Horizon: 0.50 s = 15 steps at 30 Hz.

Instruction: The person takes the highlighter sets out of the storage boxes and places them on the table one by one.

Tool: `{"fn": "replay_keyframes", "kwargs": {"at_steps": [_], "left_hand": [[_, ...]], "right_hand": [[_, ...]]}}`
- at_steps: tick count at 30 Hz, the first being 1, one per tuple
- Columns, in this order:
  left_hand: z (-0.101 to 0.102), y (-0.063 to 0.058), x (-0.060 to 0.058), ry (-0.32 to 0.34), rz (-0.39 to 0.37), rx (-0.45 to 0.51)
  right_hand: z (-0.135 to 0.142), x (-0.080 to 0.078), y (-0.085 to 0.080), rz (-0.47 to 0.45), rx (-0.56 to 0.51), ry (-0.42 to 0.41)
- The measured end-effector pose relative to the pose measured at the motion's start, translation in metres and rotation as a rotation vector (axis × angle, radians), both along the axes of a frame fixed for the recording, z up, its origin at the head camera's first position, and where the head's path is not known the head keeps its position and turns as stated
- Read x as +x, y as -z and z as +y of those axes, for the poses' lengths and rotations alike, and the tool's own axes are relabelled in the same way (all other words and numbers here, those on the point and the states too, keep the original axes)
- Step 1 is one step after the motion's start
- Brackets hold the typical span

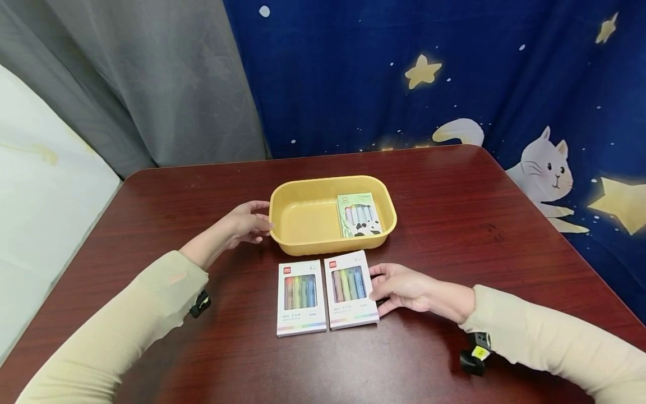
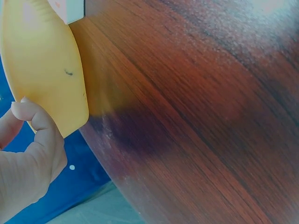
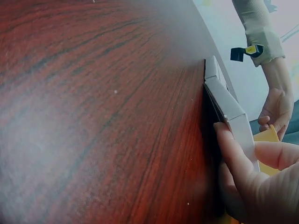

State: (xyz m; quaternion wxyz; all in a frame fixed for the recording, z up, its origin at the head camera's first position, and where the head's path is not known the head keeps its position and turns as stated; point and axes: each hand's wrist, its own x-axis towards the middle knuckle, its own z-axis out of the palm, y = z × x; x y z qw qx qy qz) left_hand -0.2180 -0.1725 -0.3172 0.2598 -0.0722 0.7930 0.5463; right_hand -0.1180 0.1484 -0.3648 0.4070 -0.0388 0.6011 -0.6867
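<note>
A yellow plastic bin [image 1: 298,245] stands mid-table with a green panda-print box of pens [image 1: 359,215] lying in its right side. My left hand [image 1: 248,224] pinches the bin's left end at the rim; in the left wrist view, thumb and finger [image 2: 39,126] meet at its edge. In front of the bin lie two white highlighter boxes side by side. My right hand [image 1: 404,289] holds the right highlighter box [image 1: 352,314] by its right edge, thumb on top and fingers beneath. That edge is lifted off the table in the right wrist view. The left highlighter box [image 1: 301,322] lies flat beside it.
The dark red wooden table [image 1: 212,359] has rounded far corners. Behind it hang a grey curtain [image 1: 166,84] and a blue starry curtain [image 1: 343,73]. A white surface [image 1: 40,185] borders the left side.
</note>
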Motion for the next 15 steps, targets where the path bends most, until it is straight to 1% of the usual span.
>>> {"fn": "replay_keyframes", "kwargs": {"at_steps": [15], "left_hand": [[-0.0007,0.0003,-0.0002,0.002,0.001,0.000]], "right_hand": [[-0.0085,0.0014,-0.0018,0.130,0.223,0.054]]}}
